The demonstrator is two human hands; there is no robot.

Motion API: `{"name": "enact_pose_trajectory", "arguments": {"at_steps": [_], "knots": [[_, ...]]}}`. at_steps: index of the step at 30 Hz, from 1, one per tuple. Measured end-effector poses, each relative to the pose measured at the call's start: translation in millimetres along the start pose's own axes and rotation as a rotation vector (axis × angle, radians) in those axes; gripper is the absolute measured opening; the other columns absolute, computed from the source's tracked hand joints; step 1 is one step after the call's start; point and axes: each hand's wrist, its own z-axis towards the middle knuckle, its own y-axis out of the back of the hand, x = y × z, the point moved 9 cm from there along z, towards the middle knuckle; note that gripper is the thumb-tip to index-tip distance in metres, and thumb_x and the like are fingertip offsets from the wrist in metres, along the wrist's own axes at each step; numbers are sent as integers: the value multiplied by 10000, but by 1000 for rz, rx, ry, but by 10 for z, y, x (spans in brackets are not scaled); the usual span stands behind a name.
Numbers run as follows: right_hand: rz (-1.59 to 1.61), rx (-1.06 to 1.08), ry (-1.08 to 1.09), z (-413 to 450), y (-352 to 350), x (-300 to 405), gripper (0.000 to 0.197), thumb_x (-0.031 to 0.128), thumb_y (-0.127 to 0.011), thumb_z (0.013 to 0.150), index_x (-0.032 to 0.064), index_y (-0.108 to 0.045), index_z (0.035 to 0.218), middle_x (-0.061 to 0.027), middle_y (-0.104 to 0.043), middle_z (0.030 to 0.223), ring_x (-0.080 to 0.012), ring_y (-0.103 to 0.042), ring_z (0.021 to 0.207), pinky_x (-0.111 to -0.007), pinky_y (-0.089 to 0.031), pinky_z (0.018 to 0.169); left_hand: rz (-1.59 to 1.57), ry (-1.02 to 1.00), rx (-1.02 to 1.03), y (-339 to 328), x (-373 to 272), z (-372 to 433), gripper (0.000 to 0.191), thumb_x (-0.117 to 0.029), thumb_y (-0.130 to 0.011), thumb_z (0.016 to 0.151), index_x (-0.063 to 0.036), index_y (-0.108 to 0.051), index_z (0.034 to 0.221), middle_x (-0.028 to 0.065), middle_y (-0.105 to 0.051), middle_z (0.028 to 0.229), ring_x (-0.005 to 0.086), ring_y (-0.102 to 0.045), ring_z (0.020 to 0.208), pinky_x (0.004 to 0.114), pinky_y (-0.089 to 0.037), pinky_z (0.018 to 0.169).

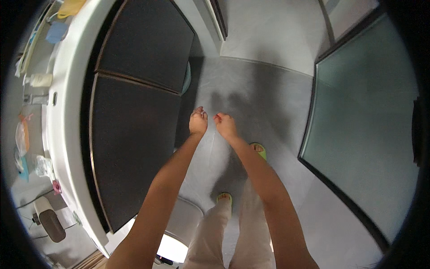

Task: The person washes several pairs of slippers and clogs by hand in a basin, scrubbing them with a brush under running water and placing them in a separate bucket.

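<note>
My left hand [199,121] is held out in mid-air over the grey floor [215,80], its fingers loosely curled. Just beside it, a small gap away, hangs my right hand [225,126], also with bent fingers. No object shows in either hand, but the insides of both are hidden from above. Nearest to the left hand is the dark cabinet door [134,134] under the white washbasin counter [69,134]; the hand does not appear to touch it. Below the forearms, my feet stand in green slippers [261,153].
On the basin side are a clear faucet [35,99], a pump bottle [41,80], a blue cloth [56,32] and a hair dryer or similar device [50,220]. A frosted glass door [359,111] with a dark frame stands at the right. A doorway edge [215,23] lies ahead.
</note>
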Motion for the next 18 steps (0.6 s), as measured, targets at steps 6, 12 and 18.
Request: {"name": "enact_pose_trajectory", "arguments": {"at_steps": [6, 12, 18], "knots": [[-165, 117, 41, 887, -36, -735, 213, 241, -559, 867, 43, -635, 849, -203, -622, 882, -400, -611, 812, -475, -494, 722, 456, 79, 79, -970, 97, 906, 612, -221, -596, 777, -17, -418, 1325, 170, -426, 1369, 334, -459, 1174, 427, -394, 962], [-186, 176, -24, 1525, -33, -1240, 241, 243, -524, 888, 30, -633, 861, -189, -621, 926, -380, -607, 852, -466, -493, 745, 704, 148, -89, -1210, 405, 1658, 708, -216, -618, 747, -45, -346, 1379, 204, -334, 1423, 347, -319, 1310, 442, -329, 1025], [-139, 250, -141, 1650, -144, -1645, 268, 263, -489, 909, 41, -639, 907, -169, -618, 963, -358, -604, 890, -456, -496, 769, 783, 67, -246, -1130, 842, 2035, 832, -136, -630, 768, -23, -165, 1448, 253, -278, 1452, 387, -269, 1355, 476, -247, 1097]]}}
